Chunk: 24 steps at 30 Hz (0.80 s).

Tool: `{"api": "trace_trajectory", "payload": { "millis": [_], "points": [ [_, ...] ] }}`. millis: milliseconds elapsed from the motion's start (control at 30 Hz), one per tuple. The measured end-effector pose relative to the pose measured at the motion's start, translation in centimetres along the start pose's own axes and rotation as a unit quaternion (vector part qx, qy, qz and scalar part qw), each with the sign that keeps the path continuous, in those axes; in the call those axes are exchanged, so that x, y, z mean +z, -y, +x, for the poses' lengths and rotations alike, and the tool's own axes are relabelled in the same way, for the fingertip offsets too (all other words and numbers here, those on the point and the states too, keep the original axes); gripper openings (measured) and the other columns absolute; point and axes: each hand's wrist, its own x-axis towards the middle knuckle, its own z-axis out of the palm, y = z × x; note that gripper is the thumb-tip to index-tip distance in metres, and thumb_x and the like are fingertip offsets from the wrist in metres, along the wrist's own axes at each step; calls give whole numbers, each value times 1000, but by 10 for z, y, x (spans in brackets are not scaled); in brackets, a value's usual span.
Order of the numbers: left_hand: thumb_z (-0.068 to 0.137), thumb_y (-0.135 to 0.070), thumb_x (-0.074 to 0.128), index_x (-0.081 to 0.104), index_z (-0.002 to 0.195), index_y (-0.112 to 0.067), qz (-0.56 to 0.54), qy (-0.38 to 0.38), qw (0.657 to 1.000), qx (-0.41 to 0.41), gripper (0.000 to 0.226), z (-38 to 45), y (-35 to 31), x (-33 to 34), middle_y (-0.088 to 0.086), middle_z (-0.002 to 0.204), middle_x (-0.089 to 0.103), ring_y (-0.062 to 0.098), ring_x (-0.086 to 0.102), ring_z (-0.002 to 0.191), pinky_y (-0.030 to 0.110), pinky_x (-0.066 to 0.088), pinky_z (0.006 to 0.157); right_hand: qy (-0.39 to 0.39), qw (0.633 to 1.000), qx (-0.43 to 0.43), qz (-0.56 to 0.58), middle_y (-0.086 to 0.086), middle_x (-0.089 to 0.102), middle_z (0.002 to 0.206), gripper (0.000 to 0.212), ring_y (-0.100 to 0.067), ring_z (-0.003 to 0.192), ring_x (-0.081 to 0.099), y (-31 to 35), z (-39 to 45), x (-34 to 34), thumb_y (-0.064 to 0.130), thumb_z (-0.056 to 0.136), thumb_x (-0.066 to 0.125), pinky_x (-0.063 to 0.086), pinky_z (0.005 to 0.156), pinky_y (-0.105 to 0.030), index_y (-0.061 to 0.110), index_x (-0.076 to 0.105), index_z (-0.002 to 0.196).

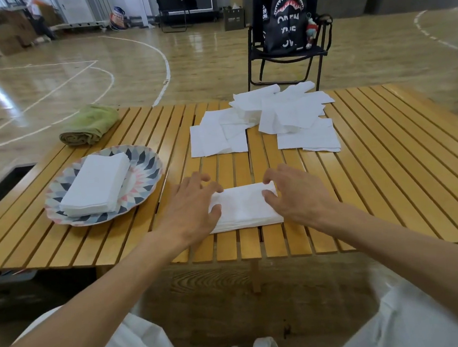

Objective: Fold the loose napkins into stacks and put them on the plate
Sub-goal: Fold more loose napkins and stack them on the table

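A folded white napkin stack (pixel 243 208) lies on the slatted wooden table (pixel 375 177) near its front edge. My left hand (pixel 190 208) rests on the stack's left end with thumb and fingers spread. My right hand (pixel 293 192) touches the right end, its fingers bent at the far corner and its thumb on top. A patterned plate (pixel 144 164) at the left holds another folded napkin stack (pixel 96 185). Loose white napkins (pixel 267 120) lie in a heap at the far middle of the table.
A rolled green towel (pixel 89 124) sits at the table's far left corner. Behind the table stands a black folding chair (pixel 286 54) with a dark backpack (pixel 287 16) on it. Wooden gym floor surrounds the table. My white-clad knees and shoes show below.
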Motion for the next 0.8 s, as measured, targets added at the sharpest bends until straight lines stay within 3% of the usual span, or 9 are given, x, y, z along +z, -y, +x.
{"api": "trace_trajectory", "payload": {
  "millis": [133,267,400,500,633,733,800],
  "points": [
    [95,-34,56,57,123,-31,1,30,999,43,28,5,-7,1,-9,135,46,12,42,126,35,31,109,46,995,-93,4,5,51,129,29,-13,114,50,7,3,12,37,98,55,46,96,-30,26,59,125],
    [94,-37,55,57,118,-30,3,81,996,43,25,15,-8,2,-8,125,53,13,48,117,34,38,105,69,993,-93,-7,4,54,122,26,-13,110,50,8,8,20,38,98,54,47,95,-32,26,60,121],
    [95,-31,54,62,111,-26,-9,49,999,14,18,47,-4,1,-5,111,62,14,56,104,37,45,98,43,997,-57,35,3,57,118,24,-14,107,54,11,31,17,35,100,51,48,90,-31,23,62,118],
    [93,-28,55,63,116,-22,3,21,999,-34,25,87,2,4,1,116,61,21,58,106,38,46,94,38,996,-28,71,-1,57,127,28,-18,117,53,12,64,18,30,101,50,46,97,-35,19,62,124],
    [94,-26,49,60,128,-20,61,62,995,-56,36,132,10,20,8,133,51,27,50,119,41,38,98,47,998,-12,51,-3,57,134,36,-23,124,50,11,113,29,22,100,46,44,102,-38,17,61,132],
    [95,-19,42,62,104,-15,70,75,994,-48,22,144,12,32,8,121,55,27,53,104,41,40,89,62,997,-2,34,-2,61,110,35,-24,108,57,13,136,38,19,96,41,49,94,-44,17,69,118],
    [94,-14,42,56,93,-15,64,64,995,-52,14,146,13,33,7,105,58,26,54,91,40,43,83,65,997,5,42,-3,62,110,34,-25,107,57,12,143,42,20,96,41,49,94,-45,15,69,115]
  ]
}}
